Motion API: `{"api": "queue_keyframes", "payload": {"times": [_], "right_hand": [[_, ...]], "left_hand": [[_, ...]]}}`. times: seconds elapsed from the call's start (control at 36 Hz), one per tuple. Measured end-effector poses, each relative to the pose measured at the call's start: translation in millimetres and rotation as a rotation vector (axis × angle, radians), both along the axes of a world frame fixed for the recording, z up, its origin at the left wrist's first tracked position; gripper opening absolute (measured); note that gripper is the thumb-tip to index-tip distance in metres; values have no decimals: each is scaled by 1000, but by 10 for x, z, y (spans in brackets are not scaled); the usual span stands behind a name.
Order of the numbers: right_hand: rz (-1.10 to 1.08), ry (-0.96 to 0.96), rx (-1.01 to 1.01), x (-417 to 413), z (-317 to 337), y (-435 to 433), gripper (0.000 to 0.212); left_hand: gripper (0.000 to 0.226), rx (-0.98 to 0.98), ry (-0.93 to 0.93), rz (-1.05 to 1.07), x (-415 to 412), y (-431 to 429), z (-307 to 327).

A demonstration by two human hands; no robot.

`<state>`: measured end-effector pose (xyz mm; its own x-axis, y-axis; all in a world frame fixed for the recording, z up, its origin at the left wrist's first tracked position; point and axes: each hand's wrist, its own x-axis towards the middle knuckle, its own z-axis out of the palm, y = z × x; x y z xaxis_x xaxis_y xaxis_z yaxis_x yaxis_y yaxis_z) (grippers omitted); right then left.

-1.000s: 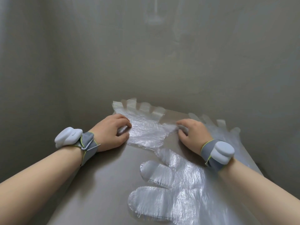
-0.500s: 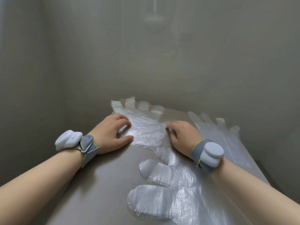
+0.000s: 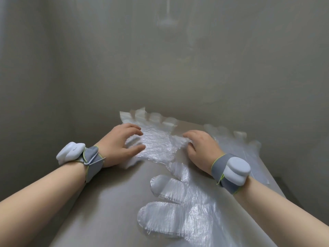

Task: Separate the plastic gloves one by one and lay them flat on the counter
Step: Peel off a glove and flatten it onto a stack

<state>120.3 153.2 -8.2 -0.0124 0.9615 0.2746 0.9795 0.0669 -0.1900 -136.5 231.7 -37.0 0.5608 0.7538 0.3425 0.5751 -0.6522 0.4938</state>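
- Compared with one second ago, the right hand [image 3: 203, 148] has slid toward 9 o'clock and now sits closer to the left hand [image 3: 119, 147]. The left hand is almost where it was, only with its fingers more arched and spread.
- The hands are apart, one on each side of the same far glove [image 3: 156, 145].
- The left hand is not closed. Its arched fingertips [image 3: 137, 130] and its thumb press down on the film at the glove's 9 o'clock edge.
- The right hand is curled on the 3 o'clock edge. The film is gathered there and seems to pass between the fingers and the thumb, so it reads as a pinch.
- The far glove lies on the counter [image 3: 106, 202] between the hands. Its long axis runs from 6 to 12 o'clock, and its finger ends turn up at the foot of the wall [image 3: 160, 68].
- Both hands are equally near it, so neither has to reach.
- The film is wrinkled in the middle. The coming move is probably a pull outward along the 9-to-3 line, across the long axis, to make it flat.
- At 6 o'clock from the hands the near glove [image 3: 174, 214] lies flat, with its finger ends toward 9 o'clock. One of its edges comes close to the far glove; it cannot be told whether they overlap.
- At 3 o'clock, beyond the right wrist band [image 3: 231, 173], the right glove [image 3: 240, 145] lies flat with its finger ends toward 12 o'clock.
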Motion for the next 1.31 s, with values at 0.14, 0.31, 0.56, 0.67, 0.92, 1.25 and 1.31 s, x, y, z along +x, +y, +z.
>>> {"api": "queue_keyframes", "payload": {"times": [0.14,0.31,0.56,0.67,0.92,1.25,1.31], "right_hand": [[60,94,25,-94,197,-336,35],[47,163,-2,-79,347,-942,32],[-57,320,19,105,374,-1715,27],[-116,422,32,152,318,-1942,22],[-384,683,169,344,147,-2508,18],[-433,812,167,542,-63,-2871,16],[-431,823,167,550,-85,-2888,16]], "left_hand": [[52,7,-148,-49,-24,-197,186],[44,-1,-225,-110,19,-706,314],[43,-112,-243,-139,239,-1500,347],[37,-228,-306,-157,388,-1762,296],[44,-218,-284,-143,875,-2364,305],[66,-126,-35,-40,1306,-2594,87],[61,-111,-7,-22,1310,-2592,47]]}}
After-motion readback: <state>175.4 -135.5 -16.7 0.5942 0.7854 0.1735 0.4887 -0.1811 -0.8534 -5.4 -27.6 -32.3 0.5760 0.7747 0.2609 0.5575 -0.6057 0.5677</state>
